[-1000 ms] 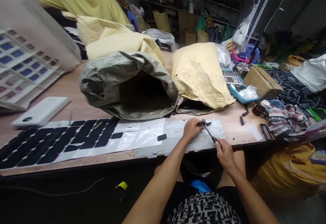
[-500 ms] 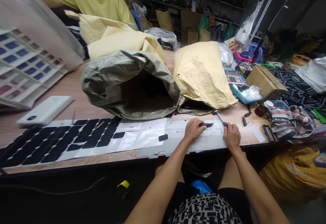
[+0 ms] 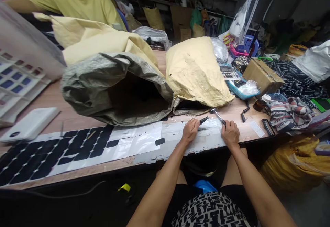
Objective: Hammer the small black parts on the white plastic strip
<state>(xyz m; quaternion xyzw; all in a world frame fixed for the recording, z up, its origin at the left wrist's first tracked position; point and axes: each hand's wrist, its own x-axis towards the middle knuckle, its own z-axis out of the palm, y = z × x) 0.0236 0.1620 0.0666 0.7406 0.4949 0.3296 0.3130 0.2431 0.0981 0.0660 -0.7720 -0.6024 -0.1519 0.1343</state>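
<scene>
In my left hand (image 3: pixel 190 130) I grip a slim black part (image 3: pixel 204 120), its narrow tip sticking out to the right and tilted upward. My right hand (image 3: pixel 230 132) is wrapped round the handle of a small hammer (image 3: pixel 218 116). The hammer's metal head points away from me, close to the mouth of a filled cream sack. Under both hands lies a pale sheet (image 3: pixel 177 138) along the table's front edge. Left of it is a white sheet with rows of black patches (image 3: pixel 85 141), plus a single black patch (image 3: pixel 160 141).
A grey-lined open sack (image 3: pixel 116 93) and a cream sack (image 3: pixel 197 70) stand behind my hands. To the right are loose black parts (image 3: pixel 243 117), a brown bottle (image 3: pixel 259 104), a cloth (image 3: pixel 288 115) and a blue tray (image 3: pixel 243 91). Across the table sits a person in yellow (image 3: pixel 67 5).
The black part in my left hand has turned from nearly level to tilted up. The whole view has shifted slightly; my right hand still holds the hammer.
</scene>
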